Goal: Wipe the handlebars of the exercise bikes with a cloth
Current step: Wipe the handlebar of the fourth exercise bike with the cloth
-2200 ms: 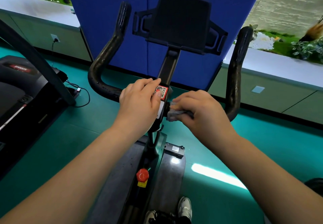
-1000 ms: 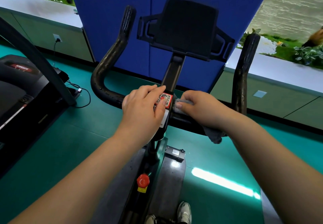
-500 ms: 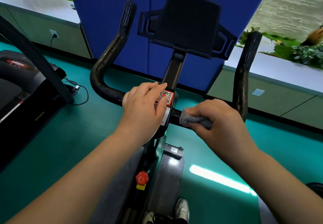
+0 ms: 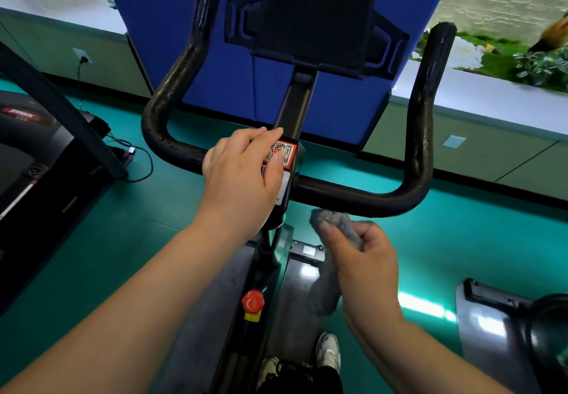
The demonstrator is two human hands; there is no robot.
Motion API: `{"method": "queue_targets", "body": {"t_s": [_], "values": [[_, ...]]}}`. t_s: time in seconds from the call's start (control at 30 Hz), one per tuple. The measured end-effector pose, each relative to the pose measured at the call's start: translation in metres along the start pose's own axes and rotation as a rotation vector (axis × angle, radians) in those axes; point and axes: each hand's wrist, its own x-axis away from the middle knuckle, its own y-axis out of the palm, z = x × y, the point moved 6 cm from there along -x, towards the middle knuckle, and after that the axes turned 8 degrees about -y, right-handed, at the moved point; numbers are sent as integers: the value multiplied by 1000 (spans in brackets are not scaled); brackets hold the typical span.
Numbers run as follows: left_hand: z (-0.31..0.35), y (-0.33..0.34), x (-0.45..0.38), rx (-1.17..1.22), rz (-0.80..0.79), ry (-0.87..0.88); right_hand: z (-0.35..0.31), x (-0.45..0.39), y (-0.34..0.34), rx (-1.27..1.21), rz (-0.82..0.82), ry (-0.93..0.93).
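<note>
**Daylight and a wide lens over my bike**

Bright, even light fills the frame. The upper left and upper right corners are washed pale, where the white ledge nearly blows out. A hard streak of glare lies on the teal floor at lower right, with smaller glints on the grey base plate. My handlebars show wet-looking highlights. Straight lines bow towards the edges. My forearms at the bottom are soft, and the grey cloth in my right hand is slightly blurred.
</note>
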Motion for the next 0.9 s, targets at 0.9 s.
{"method": "queue_targets", "body": {"t_s": [0.9], "values": [[14, -3, 11, -56, 79, 98, 15, -15, -23, -276, 107, 97]]}}
